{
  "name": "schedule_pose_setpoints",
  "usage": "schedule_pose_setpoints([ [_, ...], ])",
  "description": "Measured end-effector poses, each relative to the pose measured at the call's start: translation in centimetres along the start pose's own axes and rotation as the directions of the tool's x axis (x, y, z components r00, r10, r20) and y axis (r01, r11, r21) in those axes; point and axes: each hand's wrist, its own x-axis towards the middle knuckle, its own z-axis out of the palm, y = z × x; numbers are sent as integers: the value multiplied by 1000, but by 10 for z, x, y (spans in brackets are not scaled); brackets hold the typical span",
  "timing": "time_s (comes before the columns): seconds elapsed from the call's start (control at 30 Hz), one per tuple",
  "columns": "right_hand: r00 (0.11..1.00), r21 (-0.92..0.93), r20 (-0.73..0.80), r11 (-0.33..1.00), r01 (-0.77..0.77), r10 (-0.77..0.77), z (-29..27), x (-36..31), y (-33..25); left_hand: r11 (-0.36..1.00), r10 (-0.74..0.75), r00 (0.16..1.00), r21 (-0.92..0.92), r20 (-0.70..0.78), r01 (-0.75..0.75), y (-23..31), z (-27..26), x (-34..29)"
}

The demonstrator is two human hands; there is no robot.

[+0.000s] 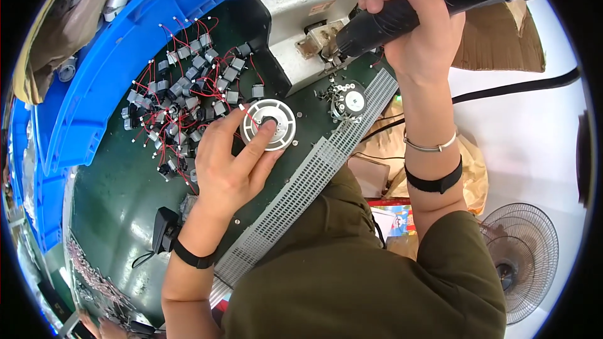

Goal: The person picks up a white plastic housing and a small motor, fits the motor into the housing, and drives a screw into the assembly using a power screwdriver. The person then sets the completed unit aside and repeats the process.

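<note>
My left hand rests on the green work surface with its fingers around a white round plastic part. One fingertip presses near the dark piece at that part's middle, and a thin red wire with a small white plug shows by its rim. Raised at the upper right, my right hand is wrapped round a black powered screwdriver. The driver's nose points down-left at the pick-up spot of a silvery metal screw feeder; whether a screw sits on its tip is hidden.
A heap of small grey motors with red wires lies left of the feeder. Loose screws surround a small round magnet-like piece. A grey perforated strip edges the table. Blue bins stand left; a fan stands right.
</note>
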Motion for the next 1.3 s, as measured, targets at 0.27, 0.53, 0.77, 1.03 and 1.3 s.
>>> schedule_pose_setpoints([
  [0.27, 999, -58, -37, 998, 6, -8, 5, -7, -1, 1000, -12, 1000, -1, -5, 12, 0, -2, 0],
  [0.53, 873, 943, 246, 312, -116, -420, -4, 4, 43, 1000, 5, 1000, -28, -29, -6, 1, -1, 4],
  [0.77, 926, 72, 376, 997, -16, -13, 38, -16, -24, 999, -9, 999, -47, -42, 7, -1, -1, 1],
  [1.03, 956, 47, 223, 978, -205, 190, 52, -30, -17, 999, -6, 997, -40, -74, 3, -3, 2, 0],
  [1.3, 963, 19, 225, 987, -158, 149, 55, -32, -13, 999, -6, 996, -52, -92, 2, -5, 5, -3],
])
